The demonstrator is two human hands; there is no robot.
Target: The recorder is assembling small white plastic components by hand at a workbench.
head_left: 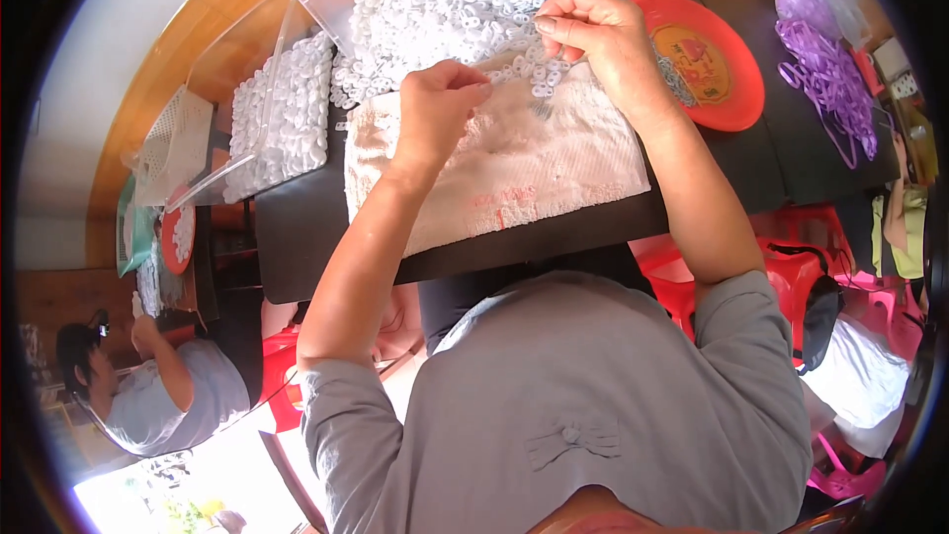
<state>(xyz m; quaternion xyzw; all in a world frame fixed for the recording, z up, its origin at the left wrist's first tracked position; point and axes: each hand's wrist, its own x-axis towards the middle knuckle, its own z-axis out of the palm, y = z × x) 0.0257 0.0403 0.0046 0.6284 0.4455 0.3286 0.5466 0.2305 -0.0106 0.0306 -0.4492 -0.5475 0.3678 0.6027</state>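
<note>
Both hands are pinched shut on small white plastic rings: left hand (435,104) over the cream towel (514,178), right hand (598,35) at the big ring pile (435,10), beside a red plate (727,59).

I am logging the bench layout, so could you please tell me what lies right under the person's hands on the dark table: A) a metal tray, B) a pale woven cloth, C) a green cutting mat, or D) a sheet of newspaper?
B: a pale woven cloth is spread on the dark table beneath the left hand and right hand, beside the heap of small white plastic rings.
</note>
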